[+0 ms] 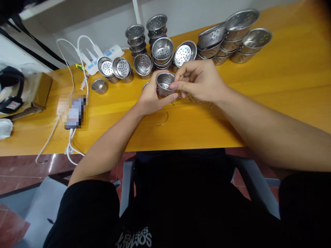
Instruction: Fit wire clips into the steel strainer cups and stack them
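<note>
My left hand [151, 98] is wrapped round a small perforated metal strainer cup [162, 90], holding it above the table with its mouth tilted up. At the cup's right rim, the thumb and fingers of my right hand [199, 81] are pinched together. Whatever lies between those fingertips is too small to make out. Below the hands, a thin curved wire [166, 120] rests on the wood. More thin wires [198, 100] lie partly hidden under my right hand.
Several stacks of perforated metal cups [162, 51] stand along the wall, with larger strainers [240, 26] to the right. One small cup [99, 86] sits alone at left. A phone [75, 113] with white cables, a power strip [113, 52] and headphones [11, 88] occupy the left side.
</note>
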Available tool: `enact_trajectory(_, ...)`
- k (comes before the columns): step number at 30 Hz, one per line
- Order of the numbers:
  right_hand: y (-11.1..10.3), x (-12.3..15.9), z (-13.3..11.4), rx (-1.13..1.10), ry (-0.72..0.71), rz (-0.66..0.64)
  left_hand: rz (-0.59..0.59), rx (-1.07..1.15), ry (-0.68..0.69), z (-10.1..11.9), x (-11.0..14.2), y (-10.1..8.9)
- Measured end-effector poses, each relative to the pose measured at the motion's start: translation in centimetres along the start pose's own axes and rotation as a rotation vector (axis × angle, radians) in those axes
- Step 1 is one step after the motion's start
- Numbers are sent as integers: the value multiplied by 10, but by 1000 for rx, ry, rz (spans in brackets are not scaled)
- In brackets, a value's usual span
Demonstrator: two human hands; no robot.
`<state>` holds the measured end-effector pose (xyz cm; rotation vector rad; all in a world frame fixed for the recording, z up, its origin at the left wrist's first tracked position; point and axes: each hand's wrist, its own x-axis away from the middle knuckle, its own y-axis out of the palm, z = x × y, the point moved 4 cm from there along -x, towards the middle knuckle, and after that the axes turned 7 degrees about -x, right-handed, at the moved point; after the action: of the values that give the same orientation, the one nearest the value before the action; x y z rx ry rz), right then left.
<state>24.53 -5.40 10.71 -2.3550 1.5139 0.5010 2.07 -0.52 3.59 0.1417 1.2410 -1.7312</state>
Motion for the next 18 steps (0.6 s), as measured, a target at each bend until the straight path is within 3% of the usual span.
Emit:
enact_trajectory(4,-12,-1,2,135,-192,97,31,43,-27,-4,1,-3)
enact_trajectory(7,-18,-1,-2,310,-286,100,28,12,-39,-10,2,-3)
enact_trajectory(14,-23,-2,4,377,-196,-24,61,20,49,-18,1,-5)
enact_trajectory(18,-19,0,10,441,-274,-137,48,4,59,-15,1,-4)
